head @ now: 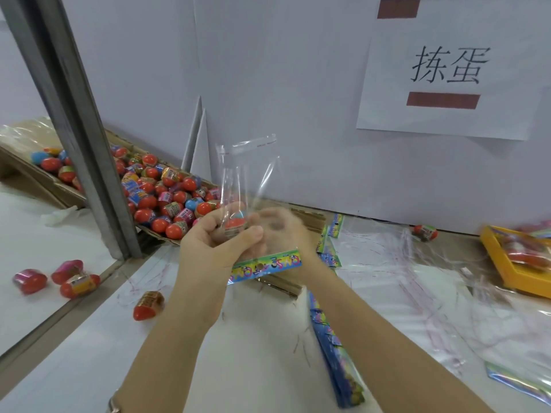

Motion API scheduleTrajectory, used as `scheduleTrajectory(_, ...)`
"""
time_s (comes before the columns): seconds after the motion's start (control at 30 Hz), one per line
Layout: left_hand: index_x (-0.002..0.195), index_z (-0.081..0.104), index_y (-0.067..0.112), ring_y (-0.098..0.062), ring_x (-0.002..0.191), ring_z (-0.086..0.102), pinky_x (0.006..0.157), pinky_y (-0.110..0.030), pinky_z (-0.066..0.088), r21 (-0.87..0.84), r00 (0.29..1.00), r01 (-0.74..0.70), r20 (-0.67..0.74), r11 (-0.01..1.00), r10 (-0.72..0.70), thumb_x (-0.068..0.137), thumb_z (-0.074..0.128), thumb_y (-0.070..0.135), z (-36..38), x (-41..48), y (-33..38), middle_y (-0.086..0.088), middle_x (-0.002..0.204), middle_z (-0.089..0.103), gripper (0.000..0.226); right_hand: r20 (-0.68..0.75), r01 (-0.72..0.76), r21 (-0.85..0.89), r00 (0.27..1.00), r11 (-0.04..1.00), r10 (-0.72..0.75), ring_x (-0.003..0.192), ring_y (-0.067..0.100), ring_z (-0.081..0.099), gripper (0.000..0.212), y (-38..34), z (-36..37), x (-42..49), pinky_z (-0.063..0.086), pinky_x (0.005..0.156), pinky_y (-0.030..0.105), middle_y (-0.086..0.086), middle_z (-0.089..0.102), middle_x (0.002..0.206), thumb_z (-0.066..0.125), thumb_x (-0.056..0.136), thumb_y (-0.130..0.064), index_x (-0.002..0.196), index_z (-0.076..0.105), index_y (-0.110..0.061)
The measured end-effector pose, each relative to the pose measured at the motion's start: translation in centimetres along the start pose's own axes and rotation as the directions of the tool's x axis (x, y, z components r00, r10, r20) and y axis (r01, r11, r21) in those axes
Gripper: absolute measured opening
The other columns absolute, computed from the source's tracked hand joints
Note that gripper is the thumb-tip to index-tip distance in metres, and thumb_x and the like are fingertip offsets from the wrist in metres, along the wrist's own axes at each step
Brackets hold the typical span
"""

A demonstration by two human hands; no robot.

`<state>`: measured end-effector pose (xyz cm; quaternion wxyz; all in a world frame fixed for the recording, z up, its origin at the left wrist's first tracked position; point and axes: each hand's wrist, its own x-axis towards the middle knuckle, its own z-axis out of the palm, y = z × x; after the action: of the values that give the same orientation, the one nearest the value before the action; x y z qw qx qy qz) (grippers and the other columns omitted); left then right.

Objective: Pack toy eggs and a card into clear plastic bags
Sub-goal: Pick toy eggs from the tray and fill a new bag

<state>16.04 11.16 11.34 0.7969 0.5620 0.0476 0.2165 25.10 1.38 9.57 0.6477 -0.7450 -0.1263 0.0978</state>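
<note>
The white work table [253,368] fills the lower view. A cardboard tray [64,190] heaped with toy eggs [167,192] lies at ten o'clock from the hands. At centre a clear plastic bag [247,174] stands upright, long axis vertical, mouth at twelve o'clock. The left hand [214,242] is clenched round the bag's bottom and the bagged egg [235,223] inside. The right hand [280,231], at three o'clock against the bag, is blurred, so I cannot tell its grasp. The striped card [265,265] lies crosswise at six o'clock beneath both hands. I judge it must swing upright to reach the mouth, with the right hand nearer.
</note>
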Motion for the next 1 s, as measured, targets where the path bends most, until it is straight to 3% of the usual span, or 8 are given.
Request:
scheduleTrajectory(0.1, 0.108, 0.066, 0.017, -0.021, 0.079, 0.074, 0.065, -0.025, 0.059, 0.074, 1.0, -0.017, 0.02, 0.997, 0.015, 0.058, 0.078, 0.013, 0.6, -0.3, -0.7, -0.002, 0.094, 0.077, 0.051, -0.349, 0.141, 0.282, 0.936, 0.949, -0.035, 0.061, 0.009, 0.055, 0.029, -1.2, -3.4, 0.0, 0.054, 0.062, 0.025, 0.0, 0.058, 0.078, 0.048, 0.095, -0.004, 0.118, 0.059, -0.018)
scheduleTrajectory(0.33, 0.106, 0.065, 0.024, -0.014, 0.079, 0.074, 0.064, -0.017, 0.056, 0.233, 0.99, -0.025, 0.143, 0.972, -0.009, 0.064, 0.08, 0.005, 2.2, -1.4, -2.5, 0.004, 0.089, 0.077, 0.048, -0.311, 0.429, 0.615, 0.903, 0.662, -0.297, 0.073, 0.023, 0.065, 0.022, -6.4, -9.8, -5.1, 0.057, 0.067, 0.033, 0.002, 0.063, 0.077, 0.052, 0.09, -0.001, 0.096, 0.068, -0.016)
scheduleTrajectory(0.43, 0.105, 0.066, 0.023, -0.013, 0.079, 0.074, 0.063, -0.016, 0.054, 0.255, 0.982, -0.044, 0.19, 0.966, -0.005, 0.068, 0.079, -0.003, 2.6, -1.6, -2.8, 0.004, 0.089, 0.076, 0.047, -0.199, 0.51, 0.434, 0.858, 0.743, -0.473, 0.079, 0.025, 0.07, 0.02, -7.9, -11.2, -6.8, 0.058, 0.068, 0.035, 0.003, 0.065, 0.089, 0.059, 0.086, -0.01, 0.097, 0.069, -0.023)
scheduleTrajectory(0.5, 0.105, 0.066, 0.021, -0.014, 0.079, 0.074, 0.063, -0.017, 0.055, 0.236, 0.974, -0.054, 0.225, 0.97, 0.0, 0.064, 0.079, -0.001, 2.8, -1.8, -2.7, 0.004, 0.089, 0.076, 0.049, -0.161, 0.579, 0.119, 0.813, 0.807, -0.56, 0.08, 0.019, 0.071, 0.023, -8.0, -11.3, -7.3, 0.058, 0.073, 0.036, -0.001, 0.065, 0.095, 0.062, 0.084, -0.016, 0.101, 0.067, -0.031)
scheduleTrajectory(0.63, 0.108, 0.066, 0.022, -0.013, 0.081, 0.073, 0.066, -0.019, 0.056, 0.236, 0.951, -0.107, 0.309, 0.966, 0.03, 0.06, 0.08, 0.01, 3.0, -2.4, -2.5, 0.004, 0.09, 0.076, 0.052, -0.058, 0.576, -0.328, 0.779, 0.749, -0.624, 0.087, -0.002, 0.063, 0.026, -7.4, -10.6, -7.6, 0.044, 0.08, 0.012, -0.021, 0.066, 0.092, 0.069, 0.088, -0.02, 0.104, 0.061, -0.039)
scheduleTrajectory(0.7, 0.108, 0.066, 0.021, -0.012, 0.081, 0.073, 0.065, -0.018, 0.055, 0.231, 0.944, -0.115, 0.327, 0.966, 0.034, 0.06, 0.079, 0.009, 3.1, -2.5, -2.3, 0.004, 0.089, 0.076, 0.051, -0.038, 0.551, -0.396, 0.789, 0.734, -0.613, 0.094, -0.005, 0.06, 0.024, -7.3, -10.5, -7.9, 0.04, 0.092, 0.018, -0.026, 0.067, 0.089, 0.074, 0.082, -0.028, 0.097, 0.063, -0.043)
scheduleTrajectory(0.8, 0.111, 0.065, 0.019, -0.014, 0.082, 0.073, 0.067, -0.022, 0.057, 0.215, 0.939, -0.108, 0.343, 0.971, 0.028, 0.061, 0.079, 0.009, 3.1, -2.5, -2.2, 0.002, 0.092, 0.077, 0.052, -0.03, 0.512, -0.482, 0.802, 0.712, -0.597, 0.103, 0.003, 0.059, 0.02, -7.6, -10.3, -8.4, 0.036, 0.103, 0.049, -0.029, 0.067, 0.092, 0.065, 0.068, -0.049, 0.087, 0.062, -0.044)
scheduleTrajectory(1.0, 0.111, 0.066, 0.022, -0.02, 0.086, 0.074, 0.069, -0.021, 0.056, 0.148, 0.942, -0.037, 0.336, 0.988, -0.015, 0.057, 0.081, 0.015, 3.1, -2.4, -2.1, -0.001, 0.095, 0.077, 0.057, 0.139, 0.451, -0.6, 0.872, 0.661, -0.469, 0.106, -0.011, 0.051, 0.009, -7.8, -11.4, -8.6, 0.029, 0.105, 0.049, -0.037, 0.062, 0.096, 0.063, 0.079, -0.039, 0.087, 0.063, -0.042)
